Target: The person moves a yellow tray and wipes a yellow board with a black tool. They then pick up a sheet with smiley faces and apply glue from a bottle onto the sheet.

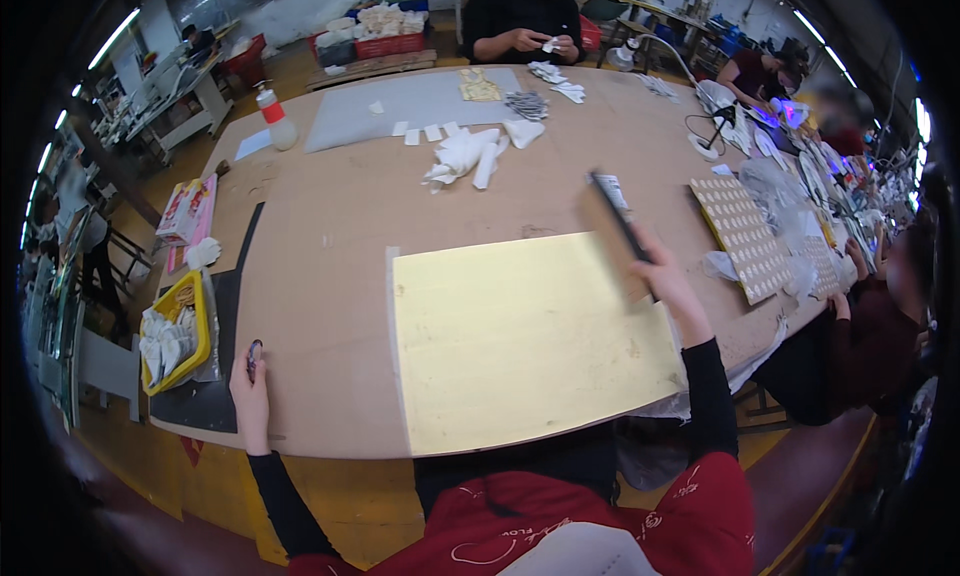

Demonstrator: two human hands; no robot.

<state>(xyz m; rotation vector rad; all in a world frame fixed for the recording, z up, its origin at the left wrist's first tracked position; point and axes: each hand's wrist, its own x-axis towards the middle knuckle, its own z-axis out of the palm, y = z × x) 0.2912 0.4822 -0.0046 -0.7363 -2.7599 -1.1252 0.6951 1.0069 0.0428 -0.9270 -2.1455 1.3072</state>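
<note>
A large pale yellow sheet lies flat at the table's near edge, in front of my body. My right hand is closed around the near end of a flat brown board with a black edge. This board is tilted over the sheet's far right corner and partly smeared by motion. At the table's left side, my left hand is closed on a small dark, shiny tool, too small to name for sure. That hand is close to the yellow basket, which holds white cloth pieces.
White gloves or cloth pieces lie mid-table, near a grey sheet. A pump bottle stands far left. At right lies a patterned board beside clear plastic. A person sits across; another person is at right.
</note>
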